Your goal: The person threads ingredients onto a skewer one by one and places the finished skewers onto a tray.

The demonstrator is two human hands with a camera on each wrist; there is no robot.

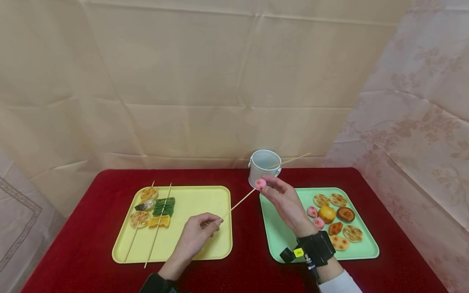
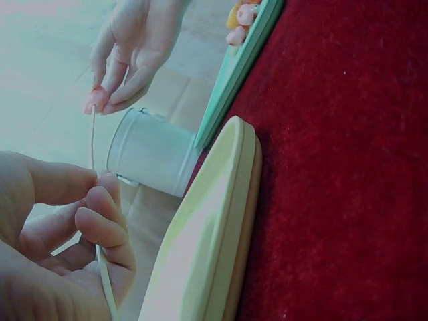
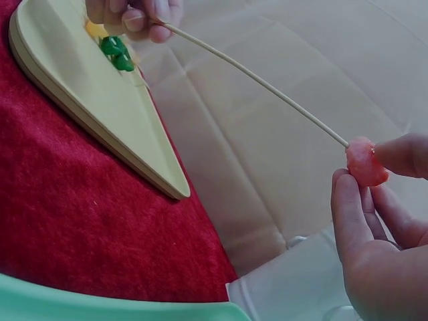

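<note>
A thin wooden skewer (image 1: pixel 238 203) slants upward between my two hands. My left hand (image 1: pixel 196 235) pinches it between thumb and fingers, above the right part of the yellow tray (image 1: pixel 209 199). At the skewer's upper tip is a small pink ball-shaped food piece (image 3: pixel 364 162), which my right hand (image 1: pixel 283 203) pinches between thumb and fingertips. The skewer's tip touches the pink piece in the right wrist view; how deep it goes in is hidden. In the left wrist view the skewer's lower part passes under the left hand (image 2: pixel 60 234).
Two loaded skewers (image 1: pixel 158 228) with toy food lie on the yellow tray's left side. A green tray (image 1: pixel 272 228) at the right carries lotus slices, a mushroom (image 1: pixel 345 214), two pink pieces and other food. Behind stands a metal bucket (image 1: pixel 256 171) with a skewer leaning in it.
</note>
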